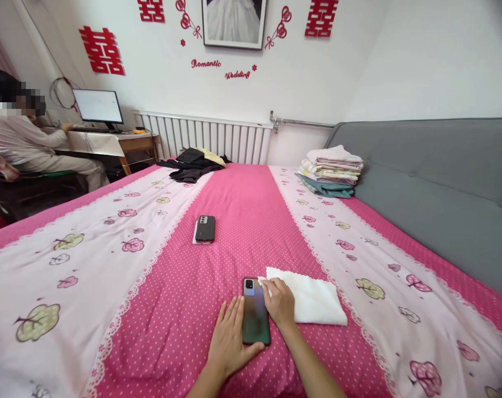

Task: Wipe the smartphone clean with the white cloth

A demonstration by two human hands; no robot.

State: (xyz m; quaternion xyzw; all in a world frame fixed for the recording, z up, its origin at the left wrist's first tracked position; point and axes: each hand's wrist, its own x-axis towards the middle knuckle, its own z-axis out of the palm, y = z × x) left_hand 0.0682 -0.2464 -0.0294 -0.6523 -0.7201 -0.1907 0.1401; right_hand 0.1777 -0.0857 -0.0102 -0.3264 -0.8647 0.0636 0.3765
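A smartphone (pixel 255 320) with a shiny blue-green back lies face down on the pink dotted bedsheet. My left hand (pixel 230 337) holds it against the sheet, with long fingers along its left edge and the thumb across its bottom end. At the phone's upper right, my right hand (pixel 279 301) is closed in a pinch on a small piece of white cloth (pixel 261 281), touching the back beside the camera. Most of that piece is hidden under the fingers. A larger white cloth (pixel 317 298) lies flat to the right, partly behind my right hand.
A dark phone (pixel 205 229) rests on a white item farther up the bed. Dark clothes (pixel 195 163) lie at the far edge, and folded linens (pixel 331 171) are stacked by the grey headboard (pixel 433 193). A person (pixel 22 132) sits at a desk with a monitor (pixel 97 105).
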